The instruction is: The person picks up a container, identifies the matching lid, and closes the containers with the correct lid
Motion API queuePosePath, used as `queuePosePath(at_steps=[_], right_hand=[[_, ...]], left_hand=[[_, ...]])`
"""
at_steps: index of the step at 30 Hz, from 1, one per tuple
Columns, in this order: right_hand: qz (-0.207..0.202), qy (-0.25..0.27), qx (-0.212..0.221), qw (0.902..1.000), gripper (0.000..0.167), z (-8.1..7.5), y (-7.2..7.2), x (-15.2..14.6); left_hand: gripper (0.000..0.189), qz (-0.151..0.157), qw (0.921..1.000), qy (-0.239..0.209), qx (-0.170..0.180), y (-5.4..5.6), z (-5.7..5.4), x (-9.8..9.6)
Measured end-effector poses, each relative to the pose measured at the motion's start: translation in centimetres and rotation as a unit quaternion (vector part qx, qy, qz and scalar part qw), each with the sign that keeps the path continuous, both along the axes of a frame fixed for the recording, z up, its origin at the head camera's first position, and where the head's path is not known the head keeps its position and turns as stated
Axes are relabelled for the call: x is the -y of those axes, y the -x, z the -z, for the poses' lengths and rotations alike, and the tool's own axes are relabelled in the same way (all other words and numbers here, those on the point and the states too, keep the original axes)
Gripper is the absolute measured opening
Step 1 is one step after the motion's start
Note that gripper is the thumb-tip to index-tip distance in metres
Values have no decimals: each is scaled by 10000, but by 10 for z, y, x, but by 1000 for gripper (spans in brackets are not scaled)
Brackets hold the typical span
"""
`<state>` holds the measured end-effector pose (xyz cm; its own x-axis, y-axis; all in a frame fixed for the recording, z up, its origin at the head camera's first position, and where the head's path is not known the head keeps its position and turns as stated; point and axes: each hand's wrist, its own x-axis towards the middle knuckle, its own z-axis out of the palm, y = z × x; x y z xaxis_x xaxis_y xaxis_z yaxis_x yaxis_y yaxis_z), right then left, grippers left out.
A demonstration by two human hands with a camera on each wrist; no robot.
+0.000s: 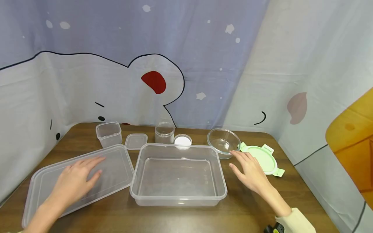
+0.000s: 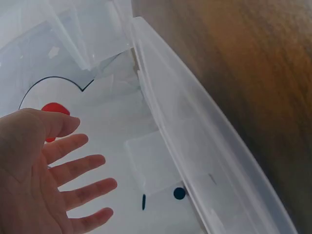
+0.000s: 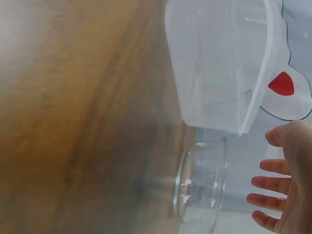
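Fingers spread, my left hand (image 1: 75,178) is over a large clear rectangular lid (image 1: 116,166) at the left of the table. In the left wrist view its palm shows nothing held, with the lid's edge (image 2: 195,112) running past it. My right hand (image 1: 251,170), also with loose fingers and nothing in it, is between a big clear plastic box (image 1: 177,202) and a green lid with tabs (image 1: 262,157). Its fingertips overlap the rim of a round glass bowl (image 1: 222,139) in the head view. The box stands without a lid in the middle.
Along the back are a small clear square container (image 1: 110,137), its square lid (image 1: 136,141), a clear round jar (image 1: 164,133) and a round white lid (image 1: 182,141). The wooden table (image 1: 151,220) ends against a printed curtain (image 1: 204,64) behind.
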<state>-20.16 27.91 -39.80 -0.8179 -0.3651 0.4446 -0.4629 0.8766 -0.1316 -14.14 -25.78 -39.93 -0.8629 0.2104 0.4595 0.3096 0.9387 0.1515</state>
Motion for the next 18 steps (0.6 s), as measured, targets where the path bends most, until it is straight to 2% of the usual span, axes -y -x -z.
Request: queuePosePath(at_steps=[5, 13, 18], right_hand=[[-75, 104, -238, 9996, 37, -12, 8, 9], [-181, 348, -316, 9987, 30, -31, 15, 30], [-141, 433, -223, 9987, 26, -40, 20, 41]], left_hand=[[44, -174, 9993, -302, -142, -1, -9, 5], [41, -579, 9939, -876, 326, -5, -19, 17], [44, -870, 9901, -985, 500, -9, -22, 30]])
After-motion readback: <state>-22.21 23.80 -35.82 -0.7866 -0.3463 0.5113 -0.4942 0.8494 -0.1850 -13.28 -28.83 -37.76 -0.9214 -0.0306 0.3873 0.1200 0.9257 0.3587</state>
